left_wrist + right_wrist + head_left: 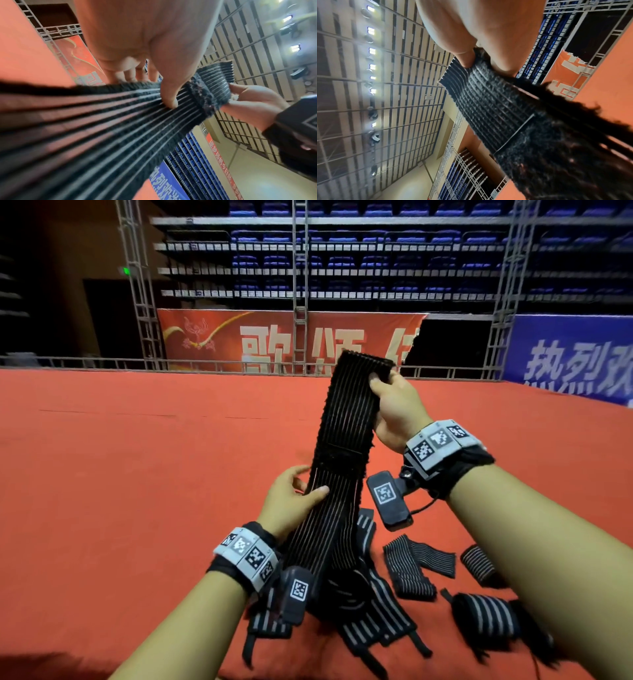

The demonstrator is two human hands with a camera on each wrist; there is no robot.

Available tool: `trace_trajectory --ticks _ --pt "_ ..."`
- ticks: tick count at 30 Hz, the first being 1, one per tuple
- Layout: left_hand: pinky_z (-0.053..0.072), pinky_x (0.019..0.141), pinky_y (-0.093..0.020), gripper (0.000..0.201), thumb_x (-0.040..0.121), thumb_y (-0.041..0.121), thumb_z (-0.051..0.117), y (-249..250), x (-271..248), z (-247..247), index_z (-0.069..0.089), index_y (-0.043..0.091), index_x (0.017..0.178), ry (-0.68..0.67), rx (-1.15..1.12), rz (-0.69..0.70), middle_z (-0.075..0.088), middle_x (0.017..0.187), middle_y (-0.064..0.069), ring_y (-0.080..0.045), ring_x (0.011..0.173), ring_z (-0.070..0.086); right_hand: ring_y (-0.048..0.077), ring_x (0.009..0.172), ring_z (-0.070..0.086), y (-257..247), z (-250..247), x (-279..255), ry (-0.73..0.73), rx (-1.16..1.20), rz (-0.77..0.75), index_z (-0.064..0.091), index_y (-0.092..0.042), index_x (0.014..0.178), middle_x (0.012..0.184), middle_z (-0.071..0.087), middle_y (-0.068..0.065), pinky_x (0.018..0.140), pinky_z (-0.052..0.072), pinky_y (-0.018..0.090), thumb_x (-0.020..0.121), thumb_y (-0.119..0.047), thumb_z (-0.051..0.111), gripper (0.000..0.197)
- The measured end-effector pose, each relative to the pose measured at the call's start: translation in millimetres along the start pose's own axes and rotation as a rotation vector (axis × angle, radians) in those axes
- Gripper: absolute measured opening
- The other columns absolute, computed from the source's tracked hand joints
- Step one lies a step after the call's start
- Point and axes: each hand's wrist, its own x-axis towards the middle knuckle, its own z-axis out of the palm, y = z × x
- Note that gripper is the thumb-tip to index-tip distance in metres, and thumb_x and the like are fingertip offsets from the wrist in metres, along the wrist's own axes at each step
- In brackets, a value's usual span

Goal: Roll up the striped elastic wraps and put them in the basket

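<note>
Above the red floor (102, 474), right hand (399, 409) pinches the wrap (346, 433) top; left hand (291, 505) clasps it midway. Light, limp, stretchy: start rolling from an end.

Dim hall, glaring ceiling lamps (371, 31), wide-angle bending at edges, motion blur in both wrist views.

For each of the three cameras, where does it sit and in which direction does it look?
Head: on the head, looking forward and down; both forearms, left hand, right hand, held wrap, loose wraps on the red floor.
Left wrist: along the left hand, up the wrap toward the right hand.
Right wrist: along the right thumb, toward the ceiling.
All three views share the held wrap.
</note>
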Motion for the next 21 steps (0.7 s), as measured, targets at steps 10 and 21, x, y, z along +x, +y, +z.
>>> trace_trajectory --ticks 10,21 --pt "0.060 0.085 -0.041 0.011 0.082 0.015 0.082 -41.9 -28.3 11.8 0.073 0.015 0.089 -0.268 0.095 -0.165 0.078 0.089 -0.001 -0.017 0.084 0.075 0.034 0.117 0.063 -27.8 14.7 -4.0 0.026 -0.064 -0.058 0.055 -0.011 0.122 0.127 0.065 0.016 0.102 0.050 0.057 0.103 -0.005 0.041 0.024" --pt "0.047 0.071 -0.029 0.021 0.099 0.028 0.062 -71.2 -45.7 18.0 0.067 0.007 0.094 -0.355 0.051 0.043 0.064 0.081 0.006 -0.007 0.072 0.058 0.015 0.081 0.067 -23.4 -42.4 3.5 0.250 -0.024 -0.138 0.055 -0.016 0.105 0.094 0.064 0.001 0.068 0.058 0.034 0.102 0.002 0.039 0.024"
